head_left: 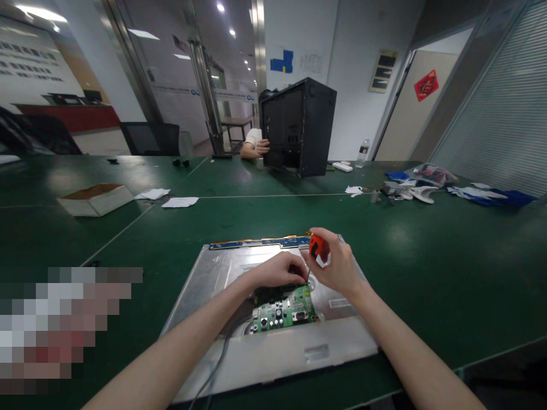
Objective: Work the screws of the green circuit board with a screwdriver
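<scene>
My right hand grips an orange-and-black screwdriver, its thin shaft pointing down to the far right corner of a green circuit board. Beside the shaft's tip, the fingers of my left hand are pinched together; whatever they hold, if anything, is hidden. The board lies on a silver metal panel, flat on the table in front of me. A narrow blue circuit strip runs along the panel's far edge. From the board's left side a grey cable leads toward me.
Across the green table, another person's hand steadies a black computer case. An open box and papers lie at left. Gloves, a plastic bag and a bottle are at right. A blurred patch covers the lower left.
</scene>
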`<state>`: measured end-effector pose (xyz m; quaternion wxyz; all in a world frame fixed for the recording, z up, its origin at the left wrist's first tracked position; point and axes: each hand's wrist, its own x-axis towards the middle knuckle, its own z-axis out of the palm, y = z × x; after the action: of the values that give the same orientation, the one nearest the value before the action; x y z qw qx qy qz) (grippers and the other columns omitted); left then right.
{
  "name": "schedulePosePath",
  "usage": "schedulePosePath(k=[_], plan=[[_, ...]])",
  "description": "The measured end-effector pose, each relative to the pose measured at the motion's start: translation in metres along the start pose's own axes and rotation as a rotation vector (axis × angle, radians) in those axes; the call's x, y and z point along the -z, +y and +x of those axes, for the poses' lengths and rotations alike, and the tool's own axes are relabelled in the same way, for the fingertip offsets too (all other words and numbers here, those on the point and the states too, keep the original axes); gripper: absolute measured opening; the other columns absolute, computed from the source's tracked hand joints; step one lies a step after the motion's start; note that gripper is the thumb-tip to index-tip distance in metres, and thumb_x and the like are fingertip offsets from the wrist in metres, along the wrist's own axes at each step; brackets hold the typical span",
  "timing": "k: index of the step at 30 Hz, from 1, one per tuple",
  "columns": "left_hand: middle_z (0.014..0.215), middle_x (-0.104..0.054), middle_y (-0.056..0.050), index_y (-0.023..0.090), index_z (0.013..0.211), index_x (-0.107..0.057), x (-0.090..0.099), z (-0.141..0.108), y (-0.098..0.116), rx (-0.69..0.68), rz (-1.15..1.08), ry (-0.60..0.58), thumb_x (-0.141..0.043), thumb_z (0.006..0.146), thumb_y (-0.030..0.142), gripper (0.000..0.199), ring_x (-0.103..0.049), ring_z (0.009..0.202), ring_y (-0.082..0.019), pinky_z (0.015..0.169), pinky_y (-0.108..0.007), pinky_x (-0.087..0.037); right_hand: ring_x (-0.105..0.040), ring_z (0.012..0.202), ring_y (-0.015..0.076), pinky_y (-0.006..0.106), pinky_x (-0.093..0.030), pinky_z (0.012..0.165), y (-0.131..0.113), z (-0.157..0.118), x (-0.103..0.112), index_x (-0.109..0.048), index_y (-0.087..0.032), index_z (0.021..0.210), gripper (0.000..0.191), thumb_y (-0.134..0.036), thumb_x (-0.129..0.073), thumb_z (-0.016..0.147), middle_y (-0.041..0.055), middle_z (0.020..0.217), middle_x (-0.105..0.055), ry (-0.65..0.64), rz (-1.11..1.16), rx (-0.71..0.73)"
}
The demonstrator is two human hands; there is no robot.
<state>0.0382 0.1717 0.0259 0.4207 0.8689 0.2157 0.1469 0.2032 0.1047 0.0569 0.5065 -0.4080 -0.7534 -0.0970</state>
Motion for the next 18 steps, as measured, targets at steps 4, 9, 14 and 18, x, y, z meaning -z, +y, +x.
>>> schedulePosePath(k=[4,9,14,18], plan=[[0.072,-0.066,0.0,0.014,0.077,-0.069,-0.0007,-0.0001,0.0001,0.007,-0.033,0.001,-0.067,0.071,0.013,0.006,-0.059,0.068,-0.014,0.065,-0.022,-0.044,-0.047,0.048,0.0092,0.022,-0.04,0.049,0.0001,0.0,0.0014,-0.042,-0.023,0.118,0.04,-0.025,-0.058,0.082,-0.0042,0.068,-0.055,-0.019,0.014,0.016],[0.07,-0.065,0.0,0.014,0.076,-0.068,-0.0004,-0.0006,0.0025,0.003,-0.063,-0.009,-0.068,0.074,0.02,0.007,-0.057,0.067,-0.014,0.064,-0.022,-0.043,-0.053,0.055,0.0116,0.024,-0.043,0.052,-0.0008,0.0002,0.0058,-0.039,-0.021,0.124,0.049,-0.017,-0.053,0.078,-0.0015,0.073,-0.057,-0.077,0.082,0.044],[0.07,-0.064,0.001,0.014,0.076,-0.068,-0.0003,-0.0007,0.0021,0.014,-0.056,-0.007,-0.069,0.073,0.021,0.008,-0.056,0.067,-0.014,0.063,-0.021,-0.042,-0.049,0.049,0.01,0.023,-0.041,0.048,-0.0019,0.0001,0.0045,-0.041,-0.021,0.121,0.047,-0.017,-0.055,0.077,-0.0038,0.068,-0.053,-0.031,0.076,0.016],[0.069,-0.064,0.001,0.014,0.074,-0.068,-0.0005,0.0,0.0015,0.013,-0.044,-0.011,-0.068,0.071,0.015,0.003,-0.056,0.065,-0.013,0.062,-0.021,-0.042,-0.046,0.046,0.0089,0.022,-0.039,0.047,-0.0021,0.0002,0.0019,-0.042,-0.022,0.118,0.043,-0.02,-0.059,0.079,-0.006,0.064,-0.05,-0.004,0.051,0.01]])
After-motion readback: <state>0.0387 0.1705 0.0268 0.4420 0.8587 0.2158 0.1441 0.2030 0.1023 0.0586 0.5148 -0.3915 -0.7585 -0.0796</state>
